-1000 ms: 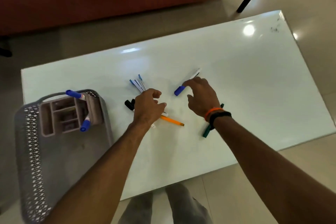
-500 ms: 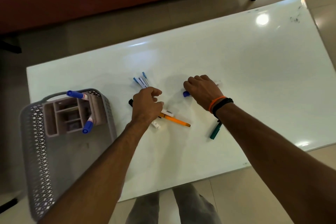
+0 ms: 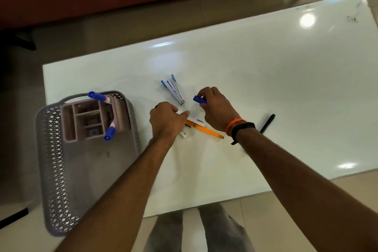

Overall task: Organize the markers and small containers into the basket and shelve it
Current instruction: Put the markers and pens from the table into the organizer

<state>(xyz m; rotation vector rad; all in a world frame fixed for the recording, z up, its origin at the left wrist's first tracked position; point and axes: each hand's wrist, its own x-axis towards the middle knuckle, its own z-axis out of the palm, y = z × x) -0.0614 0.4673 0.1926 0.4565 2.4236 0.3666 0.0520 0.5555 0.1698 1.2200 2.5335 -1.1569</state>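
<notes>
Blue cap forward, a blue-capped marker [image 3: 199, 99] sits pinched in the curled fingers of the right hand [image 3: 216, 109], knuckles up, forearm reaching in from the lower right. Beside it, the left hand [image 3: 166, 119] curls over a white marker [image 3: 194, 120], thumb pressed along the barrel; what else it holds is hidden. An orange pen [image 3: 208, 132] lies beneath, a green marker [image 3: 267, 123] apart to the right. On the white worktop [image 3: 286, 88], the grey basket [image 3: 53, 159] holds a divided organizer [image 3: 88, 120] with two blue markers [image 3: 110, 132].
</notes>
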